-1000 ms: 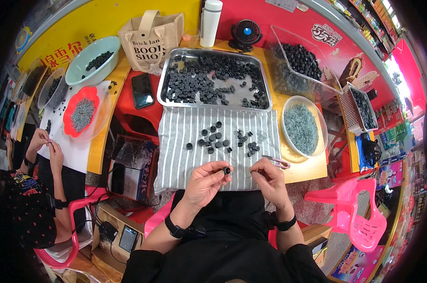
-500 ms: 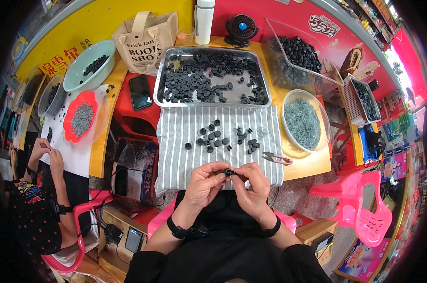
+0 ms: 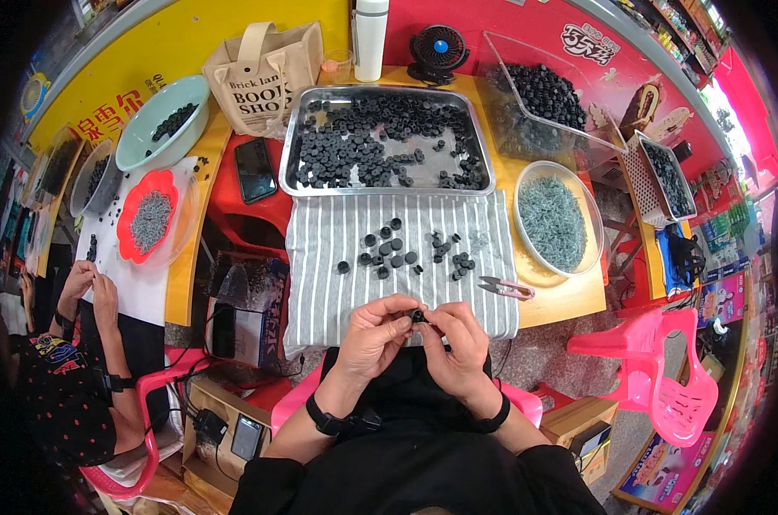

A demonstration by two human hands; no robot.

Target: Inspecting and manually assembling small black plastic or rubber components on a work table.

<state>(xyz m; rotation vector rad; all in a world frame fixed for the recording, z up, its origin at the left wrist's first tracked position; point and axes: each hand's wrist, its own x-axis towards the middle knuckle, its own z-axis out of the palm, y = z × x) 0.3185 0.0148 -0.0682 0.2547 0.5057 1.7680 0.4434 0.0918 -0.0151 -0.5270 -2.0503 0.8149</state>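
Note:
Just past the front edge of a grey-and-white striped cloth (image 3: 320,257), both hands meet around a small round black part (image 3: 417,316). My left hand (image 3: 373,336) pinches it between thumb and fingertips. My right hand (image 3: 459,343) grips it from the other side, fingers curled; the part's details are mostly covered. Beyond the hands, several loose black caps (image 3: 384,249) lie on the cloth, with smaller black pieces (image 3: 462,266) to their right. Thread snips (image 3: 507,288) with a pinkish handle rest by the cloth's right edge.
A metal tray (image 3: 389,190) of black parts stands behind the cloth. To the right are a round tub (image 3: 595,245) of greenish-grey small pieces and a clear bin (image 3: 569,146) of black parts. A phone (image 3: 255,169) lies left. A co-worker's hands (image 3: 93,287) work at the left table.
My right fingers have shifted slightly around the small black part. Both hands stay in nearly the same place, and the loose pieces on the cloth have not moved.

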